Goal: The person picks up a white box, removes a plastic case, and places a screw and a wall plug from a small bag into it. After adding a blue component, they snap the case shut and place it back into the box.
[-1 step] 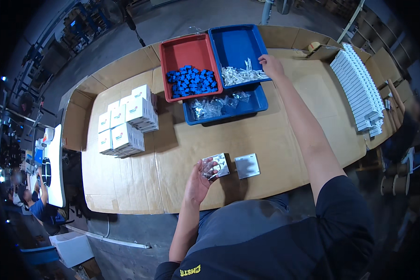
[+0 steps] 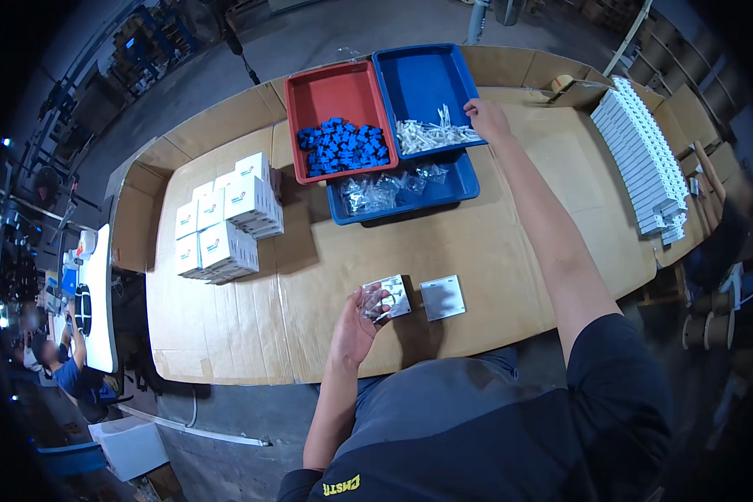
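Right hand [image 2: 487, 120] too small to show whether its fingertips grip anything, white square piece [image 2: 400, 293] partly hidden by left hand [image 2: 357, 333], lower blue tray [image 2: 456, 182] partly covered by red tray [image 2: 336, 94], co-worker [image 2: 74, 378] blurred, left sleeve [image 2: 299, 487] cut off below

I can make out bold yellow capitals [image 2: 341, 485] on the worker's dark shirt [image 2: 494, 435], over by the left sleeve. The white boxes [image 2: 217, 238] stacked across the table each show a small red-orange logo with a line of dark print beside it, too tiny to read from here; their sides carry finer dark marks, just as illegible.
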Motion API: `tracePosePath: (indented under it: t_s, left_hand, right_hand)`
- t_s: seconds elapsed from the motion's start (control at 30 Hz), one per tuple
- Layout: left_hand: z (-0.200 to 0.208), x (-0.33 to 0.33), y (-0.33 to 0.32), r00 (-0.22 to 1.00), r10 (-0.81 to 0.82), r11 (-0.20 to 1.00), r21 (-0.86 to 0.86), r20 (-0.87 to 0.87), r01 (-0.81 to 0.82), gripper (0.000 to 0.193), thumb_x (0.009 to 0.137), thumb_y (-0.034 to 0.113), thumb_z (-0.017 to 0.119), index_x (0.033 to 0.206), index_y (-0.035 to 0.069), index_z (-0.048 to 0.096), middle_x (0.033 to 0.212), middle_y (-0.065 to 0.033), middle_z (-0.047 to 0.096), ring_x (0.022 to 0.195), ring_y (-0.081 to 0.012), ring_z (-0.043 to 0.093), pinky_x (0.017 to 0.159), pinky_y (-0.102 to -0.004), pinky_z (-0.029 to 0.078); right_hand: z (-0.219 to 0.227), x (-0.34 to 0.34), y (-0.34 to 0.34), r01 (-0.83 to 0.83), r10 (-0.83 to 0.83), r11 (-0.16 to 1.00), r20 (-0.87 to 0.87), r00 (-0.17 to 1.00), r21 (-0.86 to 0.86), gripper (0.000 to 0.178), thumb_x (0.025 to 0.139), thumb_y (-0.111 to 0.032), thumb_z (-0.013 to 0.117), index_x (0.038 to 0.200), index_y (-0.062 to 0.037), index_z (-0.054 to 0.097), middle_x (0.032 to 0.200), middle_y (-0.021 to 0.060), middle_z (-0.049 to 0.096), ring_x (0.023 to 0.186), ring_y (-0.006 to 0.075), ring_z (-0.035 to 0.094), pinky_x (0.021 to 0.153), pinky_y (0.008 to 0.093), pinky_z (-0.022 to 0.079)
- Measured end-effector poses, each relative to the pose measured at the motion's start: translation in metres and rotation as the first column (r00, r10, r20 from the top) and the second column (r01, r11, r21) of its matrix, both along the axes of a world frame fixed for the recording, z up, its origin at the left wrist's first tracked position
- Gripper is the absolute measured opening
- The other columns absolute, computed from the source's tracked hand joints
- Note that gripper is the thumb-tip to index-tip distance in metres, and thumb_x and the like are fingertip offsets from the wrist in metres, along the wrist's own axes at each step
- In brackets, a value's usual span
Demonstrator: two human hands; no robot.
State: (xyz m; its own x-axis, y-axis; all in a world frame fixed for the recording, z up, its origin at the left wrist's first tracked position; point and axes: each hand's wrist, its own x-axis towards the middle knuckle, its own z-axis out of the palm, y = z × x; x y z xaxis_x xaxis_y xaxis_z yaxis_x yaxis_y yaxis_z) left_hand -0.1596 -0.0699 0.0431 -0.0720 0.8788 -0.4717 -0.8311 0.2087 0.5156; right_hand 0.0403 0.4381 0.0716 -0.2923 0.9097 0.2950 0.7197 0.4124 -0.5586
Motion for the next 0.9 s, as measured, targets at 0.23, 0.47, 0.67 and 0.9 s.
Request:
tracePosePath:
  t_s: [0.23, 0.47, 0.67, 0.9]
  left_hand:
    - [-0.002, 0.002, 0.000, 1.000, -0.009, 1.000, 0.006, -0.015, 0.009, 0.044, 0.110, 0.043, 0.048, 0.134, 0.007, 0.057, 0.119, -0.0065, 0.069, 0.096, -0.0158, 0.066, 0.090, -0.0345, 0.055]
    - [-0.001, 0.000, -0.005, 1.000, 0.010, 1.000, 0.004, -0.017, -0.010, 0.043, 0.110, 0.042, 0.048, 0.133, 0.007, 0.059, 0.117, -0.0067, 0.071, 0.095, -0.0160, 0.067, 0.091, -0.0355, 0.055]
    - [-0.003, 0.000, -0.006, 0.999, 0.033, 0.999, -0.002, -0.010, -0.033, 0.042, 0.110, 0.041, 0.049, 0.132, 0.007, 0.060, 0.117, -0.0070, 0.072, 0.094, -0.0164, 0.069, 0.091, -0.0367, 0.056]
    - [-0.001, 0.001, -0.004, 1.000, 0.011, 1.000, 0.023, -0.001, -0.011, 0.042, 0.110, 0.041, 0.049, 0.132, 0.007, 0.060, 0.117, -0.0066, 0.072, 0.096, -0.0161, 0.068, 0.091, -0.0353, 0.057]
  right_hand:
    - [0.007, -0.012, -0.030, -0.266, 0.230, 0.962, 0.338, 0.913, 0.063, 0.018, 0.088, -0.008, 0.070, 0.105, -0.0102, 0.075, 0.108, 0.0117, 0.070, 0.105, 0.0328, 0.068, 0.091, 0.0435, 0.055]
    - [-0.002, -0.021, -0.024, -0.257, 0.238, 0.966, 0.344, 0.908, 0.010, 0.013, 0.085, -0.011, 0.072, 0.098, -0.0081, 0.071, 0.107, 0.0125, 0.067, 0.106, 0.0330, 0.066, 0.091, 0.0452, 0.054]
    - [-0.011, -0.016, -0.015, -0.198, 0.193, 0.980, 0.210, 0.958, 0.004, 0.017, 0.081, -0.010, 0.074, 0.096, -0.0037, 0.068, 0.096, 0.0149, 0.073, 0.093, 0.0345, 0.070, 0.082, 0.0435, 0.056]
    - [-0.011, -0.013, -0.009, -0.053, 0.053, 0.998, -0.016, 0.998, 0.022, 0.019, 0.083, -0.010, 0.074, 0.100, -0.0038, 0.069, 0.093, 0.0164, 0.074, 0.089, 0.0320, 0.073, 0.078, 0.0420, 0.057]
